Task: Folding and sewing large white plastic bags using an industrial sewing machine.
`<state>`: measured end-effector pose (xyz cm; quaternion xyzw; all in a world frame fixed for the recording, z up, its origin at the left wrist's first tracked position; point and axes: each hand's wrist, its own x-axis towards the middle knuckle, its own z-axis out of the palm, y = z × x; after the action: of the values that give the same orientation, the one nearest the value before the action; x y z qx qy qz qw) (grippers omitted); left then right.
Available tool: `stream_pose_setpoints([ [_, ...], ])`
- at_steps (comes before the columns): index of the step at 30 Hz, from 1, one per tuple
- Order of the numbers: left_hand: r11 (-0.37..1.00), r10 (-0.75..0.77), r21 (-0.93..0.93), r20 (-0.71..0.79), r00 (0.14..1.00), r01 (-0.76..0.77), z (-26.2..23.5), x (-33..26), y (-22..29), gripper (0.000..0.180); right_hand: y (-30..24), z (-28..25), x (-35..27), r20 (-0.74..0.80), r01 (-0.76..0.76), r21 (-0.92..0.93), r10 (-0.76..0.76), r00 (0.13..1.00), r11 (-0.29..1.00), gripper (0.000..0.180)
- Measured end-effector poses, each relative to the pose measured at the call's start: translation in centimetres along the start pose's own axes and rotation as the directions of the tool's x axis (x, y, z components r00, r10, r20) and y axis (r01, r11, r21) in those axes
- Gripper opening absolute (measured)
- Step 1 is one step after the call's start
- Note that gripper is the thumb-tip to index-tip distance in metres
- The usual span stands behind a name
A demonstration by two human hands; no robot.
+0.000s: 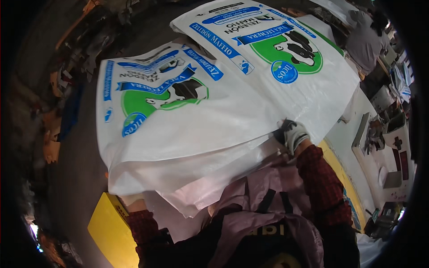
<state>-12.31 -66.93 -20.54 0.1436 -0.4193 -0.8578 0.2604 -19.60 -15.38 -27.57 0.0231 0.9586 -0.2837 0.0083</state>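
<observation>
Spread out in front of me are two large white woven sacks, printed in blue and green with a cow picture. The left sack [178,129] sags toward me, its near edge loose and folded. Farther to the right, the other sack [263,94] lies flatter and meets the left one near the middle. My right hand [292,135], in a white and dark glove, is closed on the near edge of the sack material there. My left hand [133,199] is under the left sack's near corner; its fingers are hidden by the sack.
A yellow panel [111,228] stands beside my left forearm. At right are a pale machine table [353,138] with a yellow edge and a white machine housing [400,134]. A person in grey [366,42] is at the far right. Scraps and clutter [53,129] line the left side.
</observation>
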Motion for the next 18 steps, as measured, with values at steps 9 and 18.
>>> stream_pose_setpoints([
  [9, 0.893, -0.107, 0.372, -0.373, 0.922, 0.254, -5.1, -0.6, -3.9, 0.041, 2.3, 4.2, -3.8, 0.184, 0.056, -0.181, -0.023, 0.983, 0.982, 0.016],
  [18, 0.772, 0.354, 0.635, -0.399, 0.846, -0.024, -11.9, -1.8, -0.1, 0.024, 4.0, 3.2, -5.2, 0.348, 0.208, -0.642, 0.038, 0.937, 0.737, 0.027],
])
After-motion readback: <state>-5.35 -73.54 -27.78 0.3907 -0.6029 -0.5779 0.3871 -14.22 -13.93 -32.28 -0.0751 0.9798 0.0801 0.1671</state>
